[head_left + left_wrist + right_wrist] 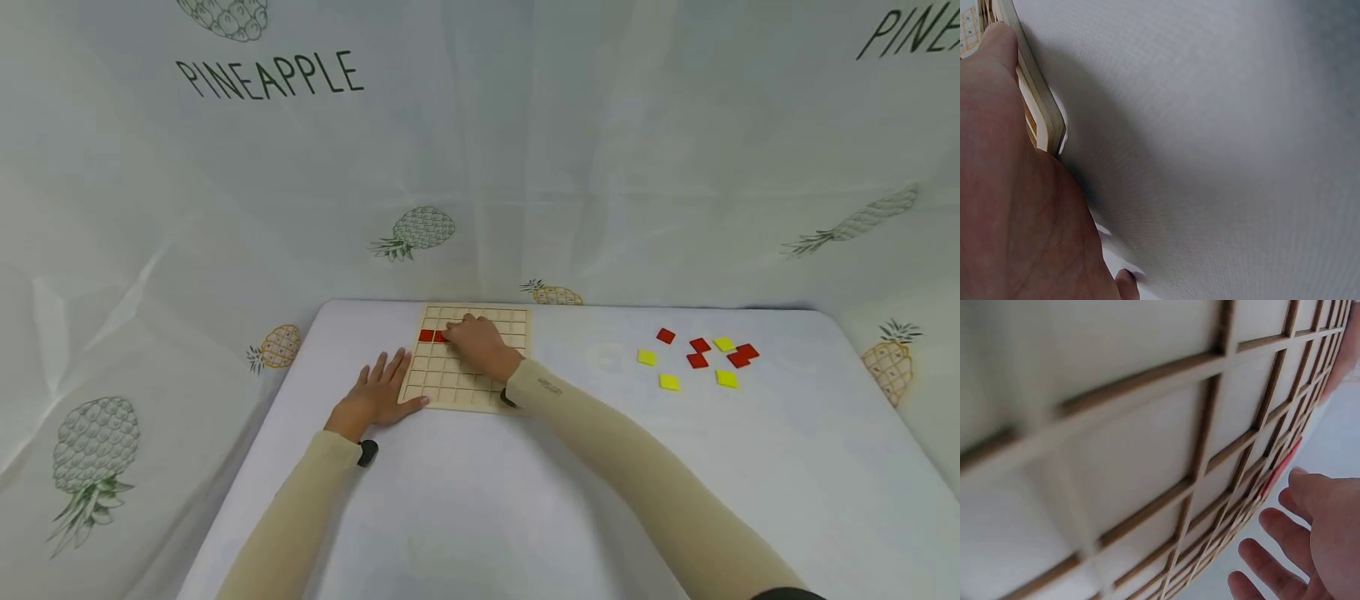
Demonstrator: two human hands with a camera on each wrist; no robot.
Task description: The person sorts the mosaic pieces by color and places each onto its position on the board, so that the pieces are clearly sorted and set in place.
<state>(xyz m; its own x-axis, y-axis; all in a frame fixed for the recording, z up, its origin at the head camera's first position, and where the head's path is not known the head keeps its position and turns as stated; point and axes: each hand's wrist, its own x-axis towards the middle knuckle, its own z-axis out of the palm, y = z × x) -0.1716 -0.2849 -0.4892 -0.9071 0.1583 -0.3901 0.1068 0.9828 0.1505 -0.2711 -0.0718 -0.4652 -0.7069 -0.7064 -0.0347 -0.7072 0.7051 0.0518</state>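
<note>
— What are we risking, starting with the table (487,500)?

— Little; it's lying flat beneath everything. We're watching the gridded board (450,379) near its far edge: we're seeing nothing fastening it, so a hard push could be skidding it.

— Aren't we bracing it?

— Our left hand (378,396) is lying spread against its left side, thumb reaching onto the near corner. With too little pressure there, the board could be twisting.

— And our right hand (482,343)?

— It's bending over the board, fingertips meeting the inner red tile (440,337). Whether they're pinching or merely pressing it, we cannot tell; the hand is hiding the contact.

— The other tiles?

— The outer red tile (426,336) is sitting beside it, leftmost in that row; a sideways drag could be nudging both. Loose red tiles (697,360) and yellow tiles (669,382) are lying well apart, rightward; careless reaching could be scattering them.

— Anything smaller?

— The thin ridges (1141,392): a tilted tile could be catching there.
</note>
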